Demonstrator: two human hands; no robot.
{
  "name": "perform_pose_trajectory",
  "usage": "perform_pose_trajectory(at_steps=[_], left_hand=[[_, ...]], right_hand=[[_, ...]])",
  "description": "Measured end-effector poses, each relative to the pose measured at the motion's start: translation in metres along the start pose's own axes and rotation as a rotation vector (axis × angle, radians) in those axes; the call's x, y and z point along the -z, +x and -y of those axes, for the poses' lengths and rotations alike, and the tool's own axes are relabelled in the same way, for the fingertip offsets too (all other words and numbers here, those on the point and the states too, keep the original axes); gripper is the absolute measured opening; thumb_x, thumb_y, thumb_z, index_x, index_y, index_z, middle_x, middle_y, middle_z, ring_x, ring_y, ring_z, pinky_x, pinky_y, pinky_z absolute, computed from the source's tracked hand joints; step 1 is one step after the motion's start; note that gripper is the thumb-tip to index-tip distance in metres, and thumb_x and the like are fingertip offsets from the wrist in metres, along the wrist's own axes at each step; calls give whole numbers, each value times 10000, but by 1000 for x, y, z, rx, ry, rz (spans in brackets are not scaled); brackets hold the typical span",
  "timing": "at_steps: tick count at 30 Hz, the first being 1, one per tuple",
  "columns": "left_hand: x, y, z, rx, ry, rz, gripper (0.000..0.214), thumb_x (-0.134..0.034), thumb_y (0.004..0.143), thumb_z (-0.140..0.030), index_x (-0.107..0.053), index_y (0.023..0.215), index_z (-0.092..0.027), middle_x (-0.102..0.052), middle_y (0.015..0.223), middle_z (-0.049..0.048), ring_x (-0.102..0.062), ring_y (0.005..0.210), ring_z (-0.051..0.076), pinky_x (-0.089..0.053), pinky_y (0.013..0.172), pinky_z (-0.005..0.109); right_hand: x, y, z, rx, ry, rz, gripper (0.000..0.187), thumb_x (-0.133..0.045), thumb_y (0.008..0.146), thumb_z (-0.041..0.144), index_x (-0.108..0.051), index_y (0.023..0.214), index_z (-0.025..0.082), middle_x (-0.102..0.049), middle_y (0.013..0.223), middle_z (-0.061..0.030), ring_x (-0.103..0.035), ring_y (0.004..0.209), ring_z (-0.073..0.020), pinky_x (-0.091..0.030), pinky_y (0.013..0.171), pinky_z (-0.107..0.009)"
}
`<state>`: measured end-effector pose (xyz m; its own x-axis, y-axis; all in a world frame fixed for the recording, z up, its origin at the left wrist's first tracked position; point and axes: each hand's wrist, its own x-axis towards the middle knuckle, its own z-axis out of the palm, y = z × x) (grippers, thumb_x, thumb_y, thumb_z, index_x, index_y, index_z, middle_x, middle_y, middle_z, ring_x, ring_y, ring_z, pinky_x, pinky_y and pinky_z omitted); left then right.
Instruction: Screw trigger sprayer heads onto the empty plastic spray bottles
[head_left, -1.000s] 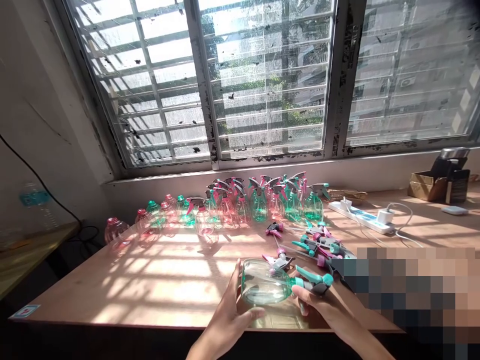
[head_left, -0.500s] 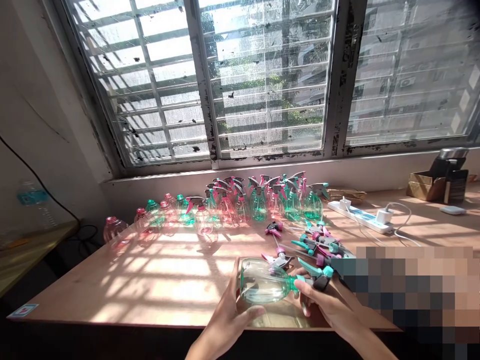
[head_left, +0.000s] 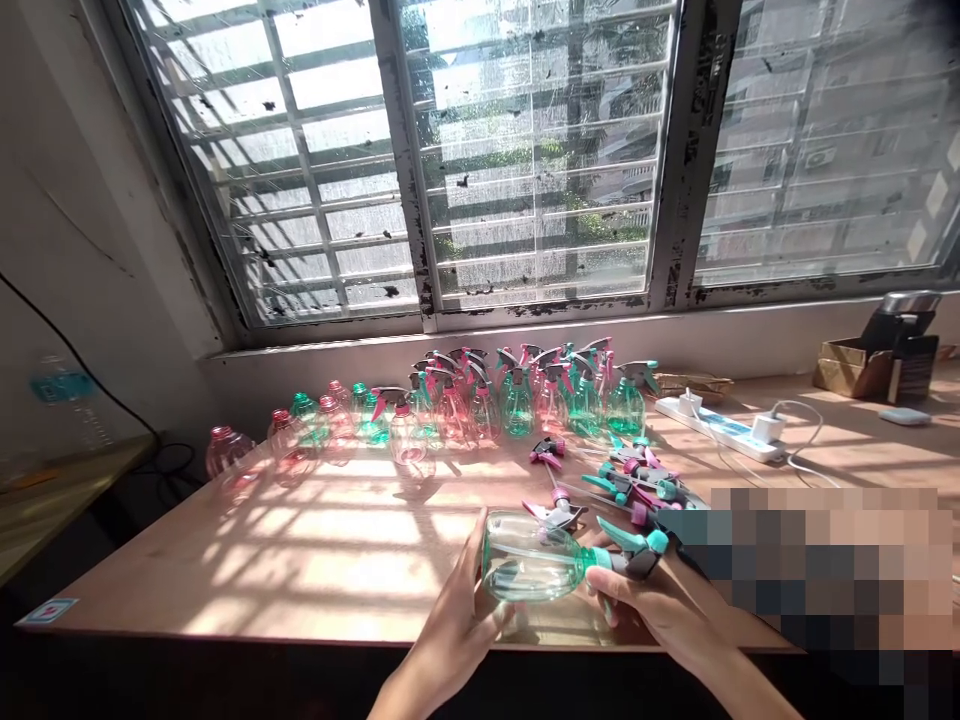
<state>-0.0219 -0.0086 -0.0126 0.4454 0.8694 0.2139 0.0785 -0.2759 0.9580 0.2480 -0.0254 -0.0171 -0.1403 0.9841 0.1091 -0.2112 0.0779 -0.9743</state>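
Observation:
A clear green bottle (head_left: 529, 570) lies on its side in the air above the table's front edge, its neck to the right. My left hand (head_left: 457, 610) is wrapped round its base end. At the neck, my right hand (head_left: 637, 600) pinches the collar of a grey and turquoise trigger spray head (head_left: 634, 543). The collar sits against the bottle's neck, and a thin tube runs inside the bottle. Whether the collar is threaded on cannot be seen. Just behind the bottle lies a pink and grey spray head (head_left: 559, 512) on the table.
Loose spray heads (head_left: 637, 480) are piled at the right. Several bottles with spray heads (head_left: 517, 405) stand along the window wall, and open bottles (head_left: 289, 445) stand at the left. A power strip (head_left: 720, 430) with cables lies back right. A blurred patch (head_left: 825, 580) covers the right front.
The spray head's collar has come closer onto the bottle's neck, and the tube now shows clearly inside. My left thumb has drawn in against the bottle.

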Motion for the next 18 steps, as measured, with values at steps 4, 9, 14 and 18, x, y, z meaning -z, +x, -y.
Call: perform_pose_trajectory(at_steps=[4,9,14,18], left_hand=[[1,0,-1,26,-1,4,1029,-789,879,-374,-76,1621,-391,-235,1699,72,-257,1540,358,-278,1243,520],[3,0,-9,23,-37,8,809,-746,907,-433,-315,1586,-344,-293,1679,64,-206,1551,377,-237,1260,528],[1,1,-14,7,-113,44,983,-788,883,-312,-134,1610,-413,-331,1661,60,-338,1503,362,-331,1221,526],[1,1,-8,0,-127,70,986,-756,914,-305,-66,1606,-445,-272,1687,49,-314,1519,345,-331,1221,506]], right_hand=[[-3,1,3,8,13,-12,357,-813,804,521,-664,911,214,-635,608,30,-548,558,-171,-429,569,-331],[-1,1,2,-25,13,24,358,-818,800,518,-671,891,206,-592,553,45,-502,561,-164,-406,623,-343],[5,-1,-3,-32,13,-7,376,-807,799,542,-655,889,210,-600,558,44,-502,545,-159,-362,583,-328],[6,-1,-5,-35,-37,-2,356,-768,837,542,-628,824,214,-607,572,35,-510,547,-157,-324,562,-318]])
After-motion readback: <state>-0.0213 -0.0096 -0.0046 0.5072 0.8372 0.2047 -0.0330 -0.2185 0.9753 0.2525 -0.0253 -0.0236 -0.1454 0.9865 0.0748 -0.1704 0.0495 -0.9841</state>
